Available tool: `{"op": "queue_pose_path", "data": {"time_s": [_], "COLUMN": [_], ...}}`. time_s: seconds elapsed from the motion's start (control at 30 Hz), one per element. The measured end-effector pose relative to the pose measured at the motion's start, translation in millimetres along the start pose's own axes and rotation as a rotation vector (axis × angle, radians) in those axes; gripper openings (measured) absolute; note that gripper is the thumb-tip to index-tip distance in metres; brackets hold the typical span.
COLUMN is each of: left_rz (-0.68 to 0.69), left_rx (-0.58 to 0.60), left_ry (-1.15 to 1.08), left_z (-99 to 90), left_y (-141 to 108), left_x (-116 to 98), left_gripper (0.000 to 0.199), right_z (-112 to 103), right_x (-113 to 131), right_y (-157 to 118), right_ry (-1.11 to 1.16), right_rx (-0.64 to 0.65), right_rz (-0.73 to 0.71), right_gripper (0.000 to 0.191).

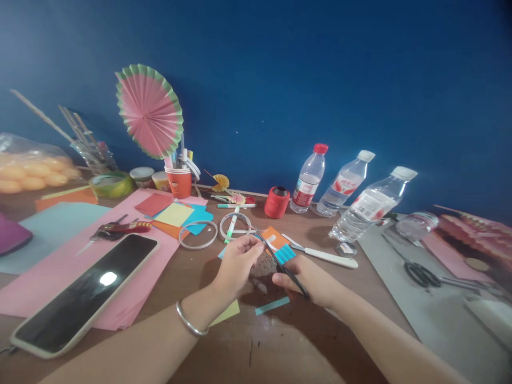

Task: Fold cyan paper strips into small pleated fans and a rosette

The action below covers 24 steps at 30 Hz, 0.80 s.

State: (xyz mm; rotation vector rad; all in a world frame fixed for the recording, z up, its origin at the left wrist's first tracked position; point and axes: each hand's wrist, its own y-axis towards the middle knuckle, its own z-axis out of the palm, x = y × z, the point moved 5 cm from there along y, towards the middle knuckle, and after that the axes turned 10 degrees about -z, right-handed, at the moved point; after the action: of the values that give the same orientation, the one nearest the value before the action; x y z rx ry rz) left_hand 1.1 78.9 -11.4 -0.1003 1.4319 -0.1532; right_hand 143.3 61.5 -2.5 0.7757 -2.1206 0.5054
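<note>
My right hand (310, 277) is closed around a pair of black-handled scissors (293, 278), seen nearly edge-on, their narrow blade pointing up and left. Beside its fingers is a small pleated blue paper (285, 254); whether these fingers hold it cannot be told. My left hand (238, 264), with a silver bangle (191, 320) on the wrist, pinches thumb and fingertips together close to the blade. What is in that pinch is too small to make out. Under and behind the hands lies an orange paper (276, 234). A blue paper strip (272, 305) lies in front.
A phone (88, 293) rests on pink paper at left. Behind the hands are two rings (198, 235), red thread (277, 202) and a white-handled knife (331, 257). Water bottles (310, 178) and a red cup (178, 182) with a paper fan (150, 112) stand near the blue wall.
</note>
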Motion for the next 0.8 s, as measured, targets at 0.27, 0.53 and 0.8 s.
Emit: {"op": "queue_pose_path", "data": {"time_s": [0.27,0.53,0.8], "left_rz": [-0.007,-0.002,-0.001], "left_rx": [0.020,0.018,0.034], "left_ry": [-0.005,-0.010,-0.009], "left_z": [1.4,1.2,0.7], "left_y": [-1.0,-0.8,-0.1], "left_x": [-0.9,-1.9,-0.5], "left_gripper": [0.015,0.017,0.018], "right_z": [0.7,0.7,0.4], "right_x": [1.3,1.7,-6.0], "right_y": [0.4,0.0,0.2], "right_ry": [0.014,0.001,-0.036], "right_rx": [0.006,0.005,0.005], "right_rz": [0.008,0.010,0.044], "right_gripper": [0.041,0.041,0.043]}}
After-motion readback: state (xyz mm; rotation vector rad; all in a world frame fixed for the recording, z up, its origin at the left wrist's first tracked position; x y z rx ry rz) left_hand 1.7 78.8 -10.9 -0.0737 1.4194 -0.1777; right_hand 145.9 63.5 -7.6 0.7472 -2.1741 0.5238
